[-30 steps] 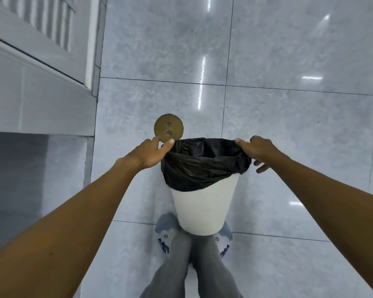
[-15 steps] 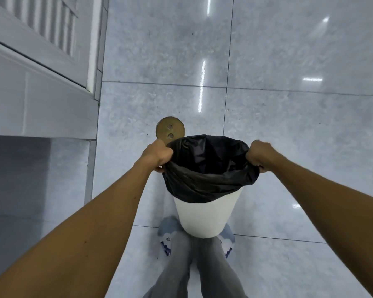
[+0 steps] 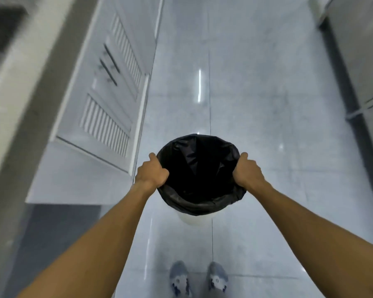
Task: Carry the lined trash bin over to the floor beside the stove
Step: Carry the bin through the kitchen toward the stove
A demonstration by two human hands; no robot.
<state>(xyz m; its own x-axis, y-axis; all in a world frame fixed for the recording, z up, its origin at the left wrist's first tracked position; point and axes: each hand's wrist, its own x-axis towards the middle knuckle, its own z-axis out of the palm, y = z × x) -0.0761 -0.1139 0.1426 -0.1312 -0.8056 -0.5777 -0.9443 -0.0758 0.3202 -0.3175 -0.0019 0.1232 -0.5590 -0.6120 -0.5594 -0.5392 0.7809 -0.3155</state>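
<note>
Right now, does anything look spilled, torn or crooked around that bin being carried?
Nothing stands out. The white plastic bin hangs level, its black liner folded over the rim, left hand and right hand gripping opposite sides. The grey tiled floor looks clean.

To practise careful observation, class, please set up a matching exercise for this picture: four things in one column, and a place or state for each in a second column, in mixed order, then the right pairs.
Column one:
1. black plastic bin liner
2. white plastic trash bin
3. white louvred cabinet doors
4. grey and white shoes

Column two:
A. at the picture's left
B. standing on the glossy grey tiled floor
C. folded over the rim
D. gripped at opposite sides by the left hand and right hand

Pairs: 1-C, 2-D, 3-A, 4-B
</note>
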